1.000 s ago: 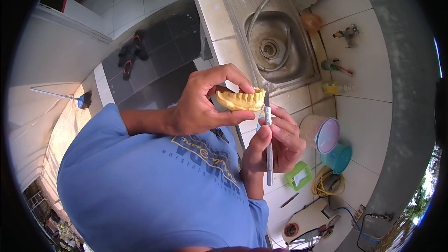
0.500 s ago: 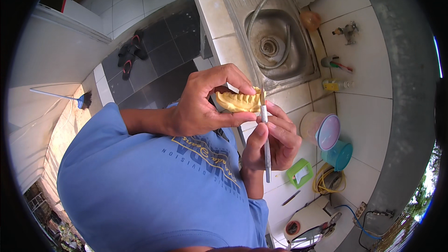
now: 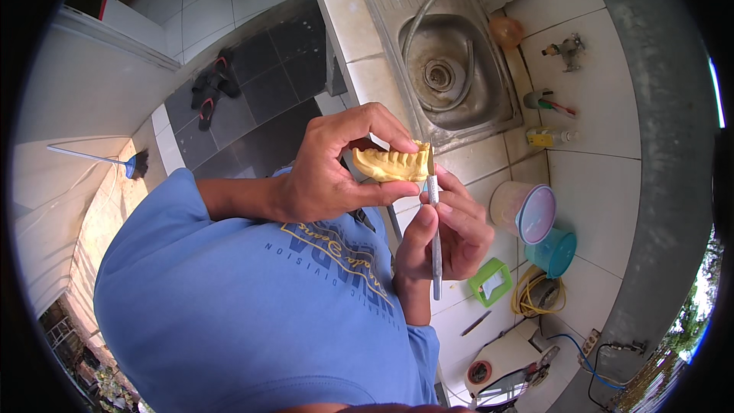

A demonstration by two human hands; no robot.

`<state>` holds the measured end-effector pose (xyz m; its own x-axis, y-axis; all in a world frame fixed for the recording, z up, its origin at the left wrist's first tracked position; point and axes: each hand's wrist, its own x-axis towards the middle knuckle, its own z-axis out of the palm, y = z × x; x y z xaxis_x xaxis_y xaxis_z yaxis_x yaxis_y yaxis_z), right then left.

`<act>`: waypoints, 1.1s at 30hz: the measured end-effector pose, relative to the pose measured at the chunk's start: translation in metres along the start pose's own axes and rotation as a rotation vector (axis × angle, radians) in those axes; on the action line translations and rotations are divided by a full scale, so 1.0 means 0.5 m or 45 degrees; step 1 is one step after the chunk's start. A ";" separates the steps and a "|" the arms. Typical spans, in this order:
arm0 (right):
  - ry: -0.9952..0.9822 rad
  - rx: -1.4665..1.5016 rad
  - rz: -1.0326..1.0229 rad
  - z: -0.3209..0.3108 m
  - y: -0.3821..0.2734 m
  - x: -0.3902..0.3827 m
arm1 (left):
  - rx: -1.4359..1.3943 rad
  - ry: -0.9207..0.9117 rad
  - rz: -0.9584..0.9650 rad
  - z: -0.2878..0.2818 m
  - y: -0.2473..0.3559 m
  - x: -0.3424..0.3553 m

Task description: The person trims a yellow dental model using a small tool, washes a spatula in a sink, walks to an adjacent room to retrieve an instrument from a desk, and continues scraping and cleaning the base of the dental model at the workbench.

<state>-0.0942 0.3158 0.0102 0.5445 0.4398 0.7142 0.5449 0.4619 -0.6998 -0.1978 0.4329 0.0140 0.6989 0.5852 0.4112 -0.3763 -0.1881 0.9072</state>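
A yellow dental cast with a row of tooth shapes is pinched between the thumb and fingers of my left hand. My right hand grips a craft knife by its slim silver metal handle. The blade points upward, away from my body, and lies against the right end of the cast. My right fingertips are close beside that end too. Both hands are in front of my blue shirt, near the counter's edge. The cast's far side is hidden by my left fingers.
Beyond my hands is a steel sink with a grey hose. Along the tiled counter stand a lidded tub, a teal container, a green tray, a coiled yellow cable and a thin dark tool.
The cast has tilted very slightly, and the knife has turned a little at its right end. Both hands keep their hold in nearly the same place.
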 end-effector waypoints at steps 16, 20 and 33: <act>0.027 -0.027 0.057 -0.012 -0.001 -0.008 | 0.032 -0.003 0.003 0.001 0.000 0.002; 0.072 -0.040 0.111 -0.011 -0.006 -0.008 | -0.172 0.002 -0.140 0.004 -0.003 0.000; -0.131 -0.110 0.514 -0.020 0.018 0.005 | -0.716 -0.117 -0.370 -0.006 -0.024 0.011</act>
<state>-0.0814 0.3133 0.0057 0.6608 0.6489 0.3773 0.3552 0.1725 -0.9187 -0.1913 0.4406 0.0053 0.8605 0.4751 0.1839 -0.4075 0.4253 0.8081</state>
